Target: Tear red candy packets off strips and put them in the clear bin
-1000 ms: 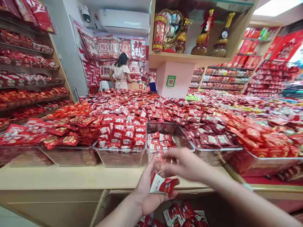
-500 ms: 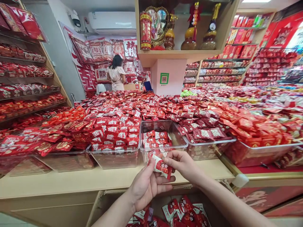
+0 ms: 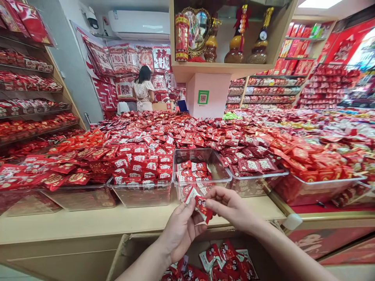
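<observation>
A small red-and-white candy packet [image 3: 199,207] with printed figures is held between my two hands, above the counter's front edge. My left hand [image 3: 183,226] pinches its left side with the thumb on top. From the right, my right hand [image 3: 230,205] grips the packet's other side between thumb and curled fingers. Just behind stands a clear plastic bin [image 3: 202,182], partly filled with rows of similar packets [image 3: 190,171]. Below my hands, an open cardboard box [image 3: 125,249] holds several loose red-and-white packets [image 3: 228,261].
Heaped bins of red packets stand on both sides, such as a left bin [image 3: 139,197] and a right bin [image 3: 258,177]. The pale counter [image 3: 73,224] runs along the front. A pillar [image 3: 208,95] carries a display shelf. A person [image 3: 143,89] stands at the back.
The packet has tilted and turned slightly in my hands. My left fingers, stretched out before, have curled in under it. The view has shifted a little.
</observation>
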A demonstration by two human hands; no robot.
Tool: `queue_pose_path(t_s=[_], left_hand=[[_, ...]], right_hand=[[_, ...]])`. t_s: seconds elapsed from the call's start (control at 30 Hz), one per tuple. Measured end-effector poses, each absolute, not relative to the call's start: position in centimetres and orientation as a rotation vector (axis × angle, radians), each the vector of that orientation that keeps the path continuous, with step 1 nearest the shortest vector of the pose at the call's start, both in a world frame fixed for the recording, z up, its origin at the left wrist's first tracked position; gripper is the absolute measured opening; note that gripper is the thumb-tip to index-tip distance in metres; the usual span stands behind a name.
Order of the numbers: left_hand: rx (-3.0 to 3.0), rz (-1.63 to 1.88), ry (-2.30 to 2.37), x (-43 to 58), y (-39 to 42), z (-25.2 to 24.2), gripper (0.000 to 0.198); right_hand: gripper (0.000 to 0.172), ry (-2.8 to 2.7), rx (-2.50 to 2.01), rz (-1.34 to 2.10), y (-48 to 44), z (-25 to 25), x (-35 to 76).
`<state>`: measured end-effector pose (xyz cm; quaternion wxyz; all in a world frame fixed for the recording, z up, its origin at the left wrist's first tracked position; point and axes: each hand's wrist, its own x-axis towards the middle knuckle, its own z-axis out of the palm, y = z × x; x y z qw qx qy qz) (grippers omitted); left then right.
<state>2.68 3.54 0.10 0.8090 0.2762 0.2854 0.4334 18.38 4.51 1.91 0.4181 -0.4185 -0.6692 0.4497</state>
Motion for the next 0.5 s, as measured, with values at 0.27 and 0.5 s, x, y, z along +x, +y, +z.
queue_pose_path(t_s=[0.27,0.5], left_hand=[[0.596,0.65,0.554,2.0,3.6,-0.4,0.025],[1.074,0.761,0.836,2.5,3.2,0.6,0.03]], right_hand=[[0.029,-2.055,-0.881,1.104,3.9,2.4,19.7],[0.028,-1.802,-1.044,1.167,4.4,1.1,19.4]])
